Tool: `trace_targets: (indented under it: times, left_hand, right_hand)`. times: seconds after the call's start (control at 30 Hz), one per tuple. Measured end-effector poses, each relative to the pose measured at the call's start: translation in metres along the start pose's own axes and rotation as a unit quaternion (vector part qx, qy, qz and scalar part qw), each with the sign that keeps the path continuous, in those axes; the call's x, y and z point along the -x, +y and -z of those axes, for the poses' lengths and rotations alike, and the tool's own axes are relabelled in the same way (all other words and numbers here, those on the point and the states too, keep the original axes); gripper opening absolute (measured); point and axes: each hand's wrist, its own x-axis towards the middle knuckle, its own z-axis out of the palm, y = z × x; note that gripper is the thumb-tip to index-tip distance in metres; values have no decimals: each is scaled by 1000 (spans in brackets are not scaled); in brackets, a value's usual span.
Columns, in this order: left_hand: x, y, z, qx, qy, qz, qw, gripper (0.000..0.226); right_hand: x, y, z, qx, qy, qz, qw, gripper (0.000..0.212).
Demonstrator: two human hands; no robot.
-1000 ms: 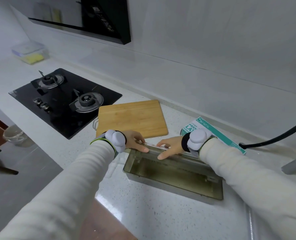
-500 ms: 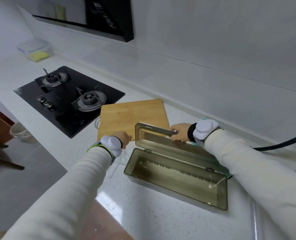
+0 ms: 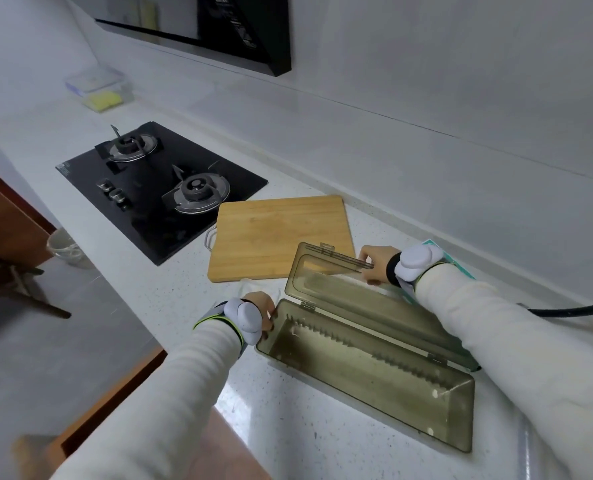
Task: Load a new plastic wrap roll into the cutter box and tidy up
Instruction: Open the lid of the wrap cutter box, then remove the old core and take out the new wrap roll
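A smoky translucent cutter box lies on the white counter, its tray bare inside with a serrated strip along the back. Its hinged lid stands raised and tilted back. My right hand pinches the lid's top edge near the right end. My left hand grips the box's left end wall. No plastic wrap roll shows in this view.
A bamboo cutting board lies just behind the box. A black two-burner hob sits to the left. A teal-and-white carton peeks out behind my right wrist. A black hose runs at right. The counter edge drops off at left.
The lid was down with both hands on it; my right hand has swung it up and back, and my left hand has shifted to the box's left end.
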Motion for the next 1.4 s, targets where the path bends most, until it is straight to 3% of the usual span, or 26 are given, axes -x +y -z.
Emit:
trace_targets:
  times: [0.33, 0.83, 0.9, 1.0, 1.13, 1.23, 1.4]
  left_hand:
    - [-2, 0, -4, 8, 20, 3, 1000, 38]
    - [5, -1, -5, 59, 25, 12, 998, 35]
    - [7, -4, -6, 117, 26, 24, 992, 30]
    - [10, -14, -5, 230, 40, 61, 971, 40]
    - [9, -46, -6, 164, 137, 116, 970, 38]
    - [7, -70, -9, 126, 143, 161, 968, 33]
    - [0, -92, -18, 182, 140, 182, 956, 47]
  right_hand:
    - [-12, 5, -9, 90, -21, -8, 996, 43]
    - [-16, 2, -14, 60, -5, 1, 998, 49]
    - [-18, -6, -11, 58, 26, 16, 998, 48]
    - [-23, -26, -8, 26, 76, 47, 996, 41]
    - [-32, -70, -10, 4, 110, 122, 986, 36]
    - [-39, -110, -21, 8, 95, 164, 982, 35]
    - [-64, -163, -43, 51, 1, 173, 984, 36]
